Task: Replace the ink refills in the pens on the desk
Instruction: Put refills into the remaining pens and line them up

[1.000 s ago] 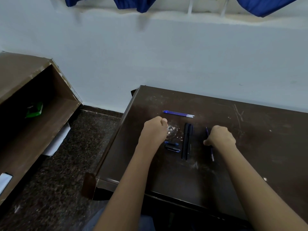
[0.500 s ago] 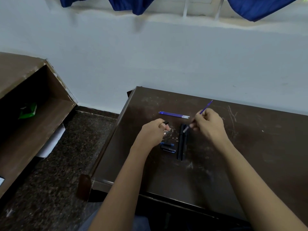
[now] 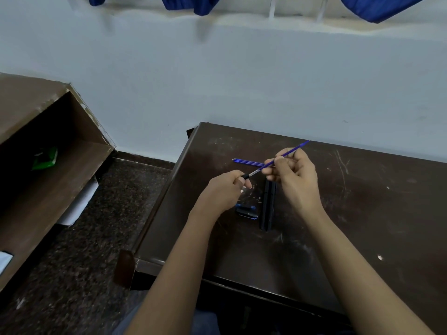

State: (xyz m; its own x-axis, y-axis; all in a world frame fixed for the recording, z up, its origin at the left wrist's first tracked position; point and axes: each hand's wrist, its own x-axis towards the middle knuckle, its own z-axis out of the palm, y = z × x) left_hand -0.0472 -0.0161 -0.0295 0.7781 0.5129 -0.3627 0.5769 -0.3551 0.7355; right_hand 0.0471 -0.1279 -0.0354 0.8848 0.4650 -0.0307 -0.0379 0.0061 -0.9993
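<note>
Dark desk (image 3: pixel 362 213) (scratched): spare refills (image 3: pixel 246 162), pen barrels (image 3: pixel 267 209), caps (image 3: pixel 246 212).

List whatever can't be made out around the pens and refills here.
All in the head view:
- The black piece on the blue refill: mostly covered by the left hand; its kind is unclear.
- The spare refills: right ends behind the right hand; count uncertain.
- The pen barrels: top ends under the right hand, dark against the dark desk.
- The small parts by the left wrist: too small to identify.
- The green object in the shelf: shadowed.
</note>
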